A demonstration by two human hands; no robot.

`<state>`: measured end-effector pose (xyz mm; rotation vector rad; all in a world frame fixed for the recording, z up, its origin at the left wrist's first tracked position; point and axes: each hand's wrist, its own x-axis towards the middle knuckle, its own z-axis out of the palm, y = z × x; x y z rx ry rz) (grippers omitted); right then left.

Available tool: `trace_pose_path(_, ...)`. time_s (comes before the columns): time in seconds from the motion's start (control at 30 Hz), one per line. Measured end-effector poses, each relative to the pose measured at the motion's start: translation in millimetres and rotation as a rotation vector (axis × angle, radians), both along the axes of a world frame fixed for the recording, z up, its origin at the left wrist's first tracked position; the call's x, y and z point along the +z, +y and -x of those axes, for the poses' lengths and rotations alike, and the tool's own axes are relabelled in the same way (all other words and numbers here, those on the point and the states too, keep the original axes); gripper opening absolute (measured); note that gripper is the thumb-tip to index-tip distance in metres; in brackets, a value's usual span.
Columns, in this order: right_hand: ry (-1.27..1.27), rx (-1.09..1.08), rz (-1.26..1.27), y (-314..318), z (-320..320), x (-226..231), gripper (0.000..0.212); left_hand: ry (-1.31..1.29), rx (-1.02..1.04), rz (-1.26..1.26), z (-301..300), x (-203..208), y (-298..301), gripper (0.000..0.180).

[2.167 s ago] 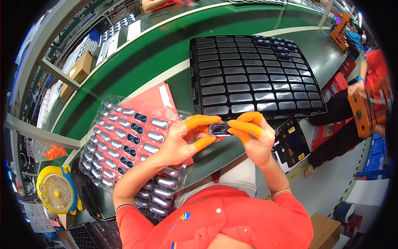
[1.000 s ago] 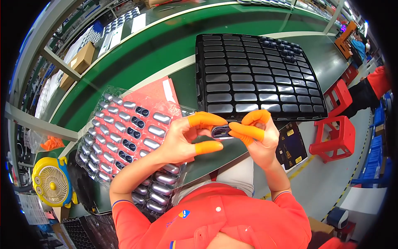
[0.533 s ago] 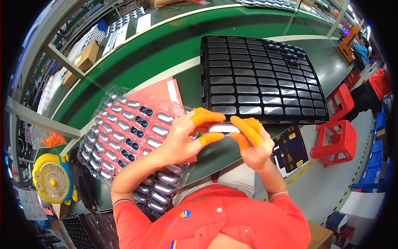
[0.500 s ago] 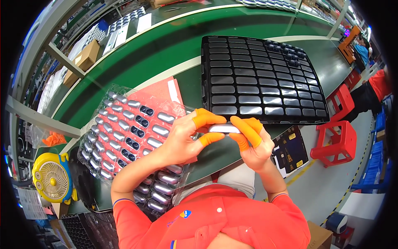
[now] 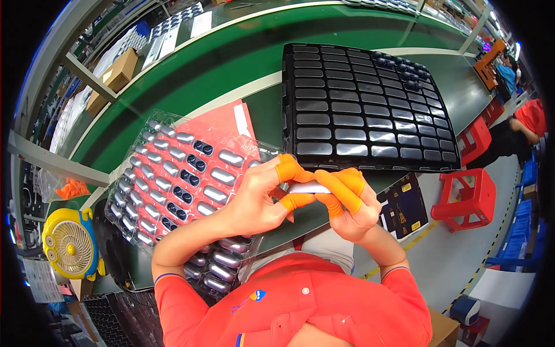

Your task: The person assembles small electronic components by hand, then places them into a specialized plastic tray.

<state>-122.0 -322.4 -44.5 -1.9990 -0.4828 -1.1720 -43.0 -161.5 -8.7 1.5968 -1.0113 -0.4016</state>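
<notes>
My left hand (image 5: 260,195) and my right hand (image 5: 354,209), both with orange finger cots, meet in front of my chest. Between their fingertips they pinch a silver oblong case (image 5: 308,187) by its two ends. The fingers cover part of it. Left of my hands lies a clear plastic tray (image 5: 263,151) with rows of similar silver cases (image 5: 222,176). Several pieces in it show a dark face with two round hollows (image 5: 188,177). Beyond my hands is a large black tray (image 5: 370,164) of oblong pockets, with small dark pieces (image 5: 407,72) at its far right corner.
A pink sheet (image 5: 222,122) lies under the clear tray on the green bench (image 5: 263,121). At the left stands a yellow and blue fan (image 5: 70,248). A red stool (image 5: 468,196) and a dark printed box (image 5: 403,207) are at the right, with another person (image 5: 529,121) beyond.
The case has tilted in my fingers and shows a narrower, paler side. Both hands stay close together in nearly the same place. The view has shifted slightly.
</notes>
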Motion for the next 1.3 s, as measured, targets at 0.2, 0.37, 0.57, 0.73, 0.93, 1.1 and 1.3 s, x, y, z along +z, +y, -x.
trace_pose_path(0.2,0.083,-0.07,-0.106,6,-3,-12,0.026,0.143,0.094,-0.034,3,-22,-6,0.018)
trace_pose_path(0.37,0.304,-0.031,-0.27,-4,-1,-12,0.022,0.461,-0.066,-0.122,-14,-12,-12,0.019)
trace_pose_path(0.57,0.446,-0.043,-0.466,-12,4,-8,0.019,0.568,-0.208,0.036,-17,-7,-12,0.027)
trace_pose_path(0.73,0.221,-0.044,-0.423,1,-7,-12,0.015,0.654,-0.174,-0.02,-12,-11,-12,0.03)
trace_pose_path(0.93,-0.091,-0.056,-0.241,0,-26,-27,0.016,0.73,-0.276,-0.097,-10,-7,-10,0.023)
trace_pose_path(1.1,-0.135,-0.071,-0.229,5,-30,-38,0.021,0.651,-0.196,-0.148,-2,-8,-15,0.018)
trace_pose_path(1.3,0.216,0.391,-0.793,10,-29,-34,0.042,0.731,-0.086,-0.029,-4,-3,-17,0.015)
